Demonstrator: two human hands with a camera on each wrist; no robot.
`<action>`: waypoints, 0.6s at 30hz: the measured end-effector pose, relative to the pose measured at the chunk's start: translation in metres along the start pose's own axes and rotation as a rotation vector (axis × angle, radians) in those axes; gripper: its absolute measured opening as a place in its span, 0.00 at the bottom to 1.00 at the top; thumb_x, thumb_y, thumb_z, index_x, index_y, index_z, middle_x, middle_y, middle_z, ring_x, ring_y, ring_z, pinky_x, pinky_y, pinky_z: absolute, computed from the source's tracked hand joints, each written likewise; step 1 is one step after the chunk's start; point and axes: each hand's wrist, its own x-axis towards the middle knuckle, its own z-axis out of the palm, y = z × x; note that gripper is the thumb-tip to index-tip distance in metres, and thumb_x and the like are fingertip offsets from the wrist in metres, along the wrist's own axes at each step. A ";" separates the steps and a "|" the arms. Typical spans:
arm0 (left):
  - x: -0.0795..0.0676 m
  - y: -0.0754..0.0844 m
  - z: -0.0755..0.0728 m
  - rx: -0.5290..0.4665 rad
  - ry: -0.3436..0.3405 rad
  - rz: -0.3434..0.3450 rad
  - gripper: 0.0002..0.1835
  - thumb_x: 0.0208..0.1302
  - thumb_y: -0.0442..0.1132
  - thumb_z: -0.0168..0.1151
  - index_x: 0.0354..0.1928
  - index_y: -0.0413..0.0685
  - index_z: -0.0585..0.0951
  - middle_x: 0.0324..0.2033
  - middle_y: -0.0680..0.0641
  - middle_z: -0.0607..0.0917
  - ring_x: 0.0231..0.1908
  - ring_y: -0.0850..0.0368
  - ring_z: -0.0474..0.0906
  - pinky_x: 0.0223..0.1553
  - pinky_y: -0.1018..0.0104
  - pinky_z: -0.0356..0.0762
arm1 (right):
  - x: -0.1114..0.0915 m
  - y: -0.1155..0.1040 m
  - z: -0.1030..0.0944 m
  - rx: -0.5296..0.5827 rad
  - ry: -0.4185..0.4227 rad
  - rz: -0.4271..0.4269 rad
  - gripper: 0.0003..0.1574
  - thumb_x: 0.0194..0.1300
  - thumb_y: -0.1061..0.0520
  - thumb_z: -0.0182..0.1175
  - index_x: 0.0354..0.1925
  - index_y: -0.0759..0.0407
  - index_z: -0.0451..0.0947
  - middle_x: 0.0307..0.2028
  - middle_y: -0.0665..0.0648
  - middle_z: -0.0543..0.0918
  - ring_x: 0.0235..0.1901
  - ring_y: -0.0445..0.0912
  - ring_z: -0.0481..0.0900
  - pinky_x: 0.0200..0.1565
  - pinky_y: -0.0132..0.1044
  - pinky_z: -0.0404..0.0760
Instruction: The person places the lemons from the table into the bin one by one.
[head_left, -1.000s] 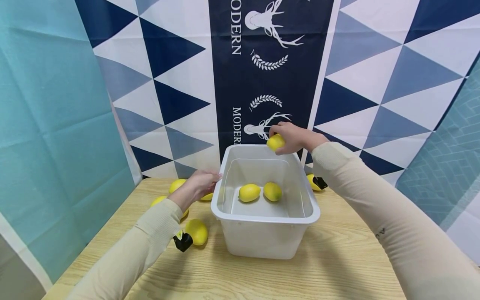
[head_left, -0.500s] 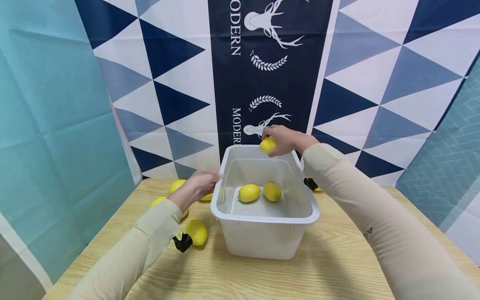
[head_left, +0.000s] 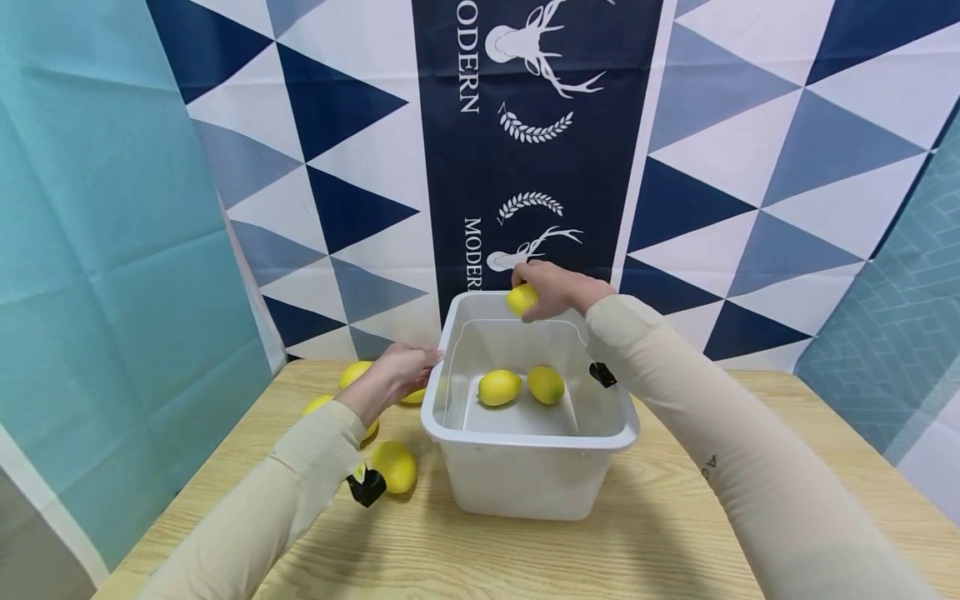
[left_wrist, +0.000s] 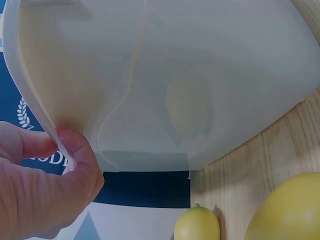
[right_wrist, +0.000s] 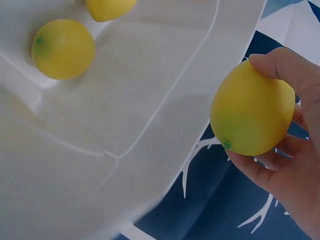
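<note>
A person's right hand point(head_left: 551, 290) has its fingers clamped round a lemon point(head_left: 521, 299) near the 12 o'clock edge of a white bin point(head_left: 525, 479) — open room separates it from two lemons point(head_left: 498, 387) lying inside — while the left hand point(head_left: 407, 363) pinches the edge toward 10 o'clock.

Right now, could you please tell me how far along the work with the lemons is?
It seems partway, assuming the lemons are meant for the white plastic bin. Done: two lemons lie on its floor. In hand: the right hand holds a third lemon, not yet released, while the left hand pinches the bin's rim. Left: several lemons on the table.
</note>
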 end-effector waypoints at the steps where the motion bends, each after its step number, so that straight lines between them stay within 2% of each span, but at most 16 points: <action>1: 0.000 0.000 0.000 0.001 -0.001 -0.002 0.19 0.73 0.43 0.54 0.59 0.40 0.77 0.57 0.42 0.78 0.52 0.50 0.73 0.67 0.59 0.73 | 0.001 0.000 0.002 -0.001 -0.002 0.001 0.31 0.55 0.58 0.68 0.56 0.59 0.68 0.52 0.63 0.74 0.49 0.54 0.71 0.54 0.45 0.78; 9: 0.004 0.000 0.003 -0.018 -0.006 -0.016 0.19 0.73 0.43 0.54 0.60 0.41 0.77 0.58 0.43 0.77 0.53 0.50 0.72 0.67 0.59 0.72 | 0.006 0.001 0.013 0.023 -0.017 0.036 0.32 0.57 0.56 0.68 0.57 0.60 0.67 0.53 0.63 0.72 0.50 0.54 0.70 0.56 0.46 0.77; 13: 0.004 0.000 0.003 -0.016 -0.010 -0.019 0.19 0.72 0.43 0.55 0.60 0.43 0.77 0.59 0.44 0.77 0.55 0.49 0.73 0.68 0.60 0.72 | 0.008 0.002 0.013 -0.014 -0.002 0.041 0.33 0.60 0.54 0.66 0.60 0.60 0.66 0.57 0.64 0.71 0.57 0.57 0.68 0.61 0.50 0.75; 18: 0.005 0.001 -0.001 -0.008 0.001 -0.023 0.19 0.73 0.44 0.54 0.61 0.44 0.76 0.59 0.44 0.76 0.55 0.49 0.72 0.68 0.59 0.71 | 0.009 0.002 0.002 -0.053 0.040 0.031 0.34 0.63 0.51 0.65 0.63 0.61 0.66 0.62 0.66 0.70 0.65 0.60 0.64 0.67 0.54 0.70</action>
